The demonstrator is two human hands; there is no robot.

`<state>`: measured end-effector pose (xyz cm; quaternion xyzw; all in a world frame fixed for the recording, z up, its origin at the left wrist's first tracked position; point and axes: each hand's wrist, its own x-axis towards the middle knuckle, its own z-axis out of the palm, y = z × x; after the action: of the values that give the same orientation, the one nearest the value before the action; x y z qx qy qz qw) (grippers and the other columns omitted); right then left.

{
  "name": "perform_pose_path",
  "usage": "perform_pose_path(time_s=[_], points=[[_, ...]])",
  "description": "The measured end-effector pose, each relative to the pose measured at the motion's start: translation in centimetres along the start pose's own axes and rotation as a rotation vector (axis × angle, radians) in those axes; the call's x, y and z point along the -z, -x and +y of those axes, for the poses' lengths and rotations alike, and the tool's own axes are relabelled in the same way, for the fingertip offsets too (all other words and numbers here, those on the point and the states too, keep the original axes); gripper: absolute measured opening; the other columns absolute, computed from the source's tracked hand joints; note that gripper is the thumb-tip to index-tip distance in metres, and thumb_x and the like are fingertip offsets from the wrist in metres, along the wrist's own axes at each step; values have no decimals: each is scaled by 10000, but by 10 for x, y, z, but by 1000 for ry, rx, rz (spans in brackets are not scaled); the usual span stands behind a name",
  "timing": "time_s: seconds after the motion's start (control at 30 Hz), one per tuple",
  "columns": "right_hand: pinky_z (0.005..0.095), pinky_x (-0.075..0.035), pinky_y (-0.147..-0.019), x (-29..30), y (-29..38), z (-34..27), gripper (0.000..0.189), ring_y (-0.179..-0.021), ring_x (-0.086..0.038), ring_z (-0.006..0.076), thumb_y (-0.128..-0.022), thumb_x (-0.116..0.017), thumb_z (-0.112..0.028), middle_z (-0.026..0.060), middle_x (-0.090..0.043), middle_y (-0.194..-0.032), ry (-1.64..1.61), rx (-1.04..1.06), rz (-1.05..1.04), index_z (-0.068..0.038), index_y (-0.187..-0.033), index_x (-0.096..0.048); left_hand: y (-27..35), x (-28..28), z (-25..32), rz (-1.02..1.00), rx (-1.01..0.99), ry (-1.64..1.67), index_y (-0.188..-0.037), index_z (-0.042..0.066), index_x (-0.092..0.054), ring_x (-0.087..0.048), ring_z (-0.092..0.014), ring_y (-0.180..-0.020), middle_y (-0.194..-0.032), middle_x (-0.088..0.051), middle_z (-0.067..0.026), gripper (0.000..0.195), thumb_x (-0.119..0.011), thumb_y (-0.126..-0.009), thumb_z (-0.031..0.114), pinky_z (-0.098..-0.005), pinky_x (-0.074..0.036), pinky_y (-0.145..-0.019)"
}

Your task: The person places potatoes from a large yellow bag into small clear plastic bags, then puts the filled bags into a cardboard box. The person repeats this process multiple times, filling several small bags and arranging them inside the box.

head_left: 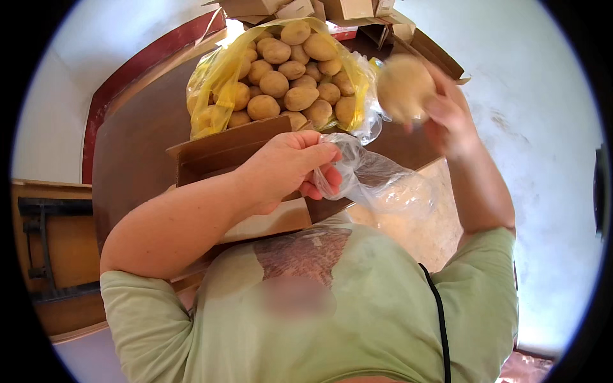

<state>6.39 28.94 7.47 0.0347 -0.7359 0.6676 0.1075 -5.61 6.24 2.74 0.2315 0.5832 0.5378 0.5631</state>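
Observation:
My left hand (292,165) pinches the gathered mouth of a thin clear plastic bag (378,179), which hangs off to the right over the table edge. Up at the right, my right hand (448,107) grips a tan round fruit (404,88), blurred by motion. Beyond my hands a yellow translucent bag (203,86) stands wide at its mouth, full of several similar tan, oval fruits (274,84); their exact kind is hard to tell. Partly behind my left forearm is an open cardboard box (225,151), its inside mostly hidden.
A dark brown table (139,129) carries the bag and the box. Cardboard boxes (354,9) are piled at its far side. More clear plastic (371,129) lies right of the yellow bag. A wooden piece with a black metal frame (45,249) stands at left.

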Motion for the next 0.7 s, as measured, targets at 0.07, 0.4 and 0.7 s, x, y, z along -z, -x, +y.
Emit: perform_pose_path(time_s=[0.07,0.4,0.7], points=[[304,-528,-783,-17,42,23,770,-958,-620,206,-683,-742,-372,142,-596,-1108,-174,-177,-32,50,-1259,-454,-1,-3,1,6,-3,-25,-961,83,-532,-639,-171,-755,-825,-649,-81,176,-500,-955,256,-271,-493,-637],[351,-467,-870,-52,46,112,582,-986,-597,244,-750,-685,-303,158,-607,-1099,377,-447,79,21,-1207,-526,8,-21,4,43,-9,-74,-959,102,-522,-645,-160,-685,-773,-630,-62,184,-488,-961,283,-254,-505,-548],[416,-464,-849,-35,22,71,495,-1008,-591,362,-842,-644,-326,234,-625,-1036,850,-404,-409,-2,-1199,-536,8,-16,5,109,-70,-68,-960,123,-534,-646,-150,-688,-773,-636,-41,169,-486,-965,285,-258,-497,-560]])
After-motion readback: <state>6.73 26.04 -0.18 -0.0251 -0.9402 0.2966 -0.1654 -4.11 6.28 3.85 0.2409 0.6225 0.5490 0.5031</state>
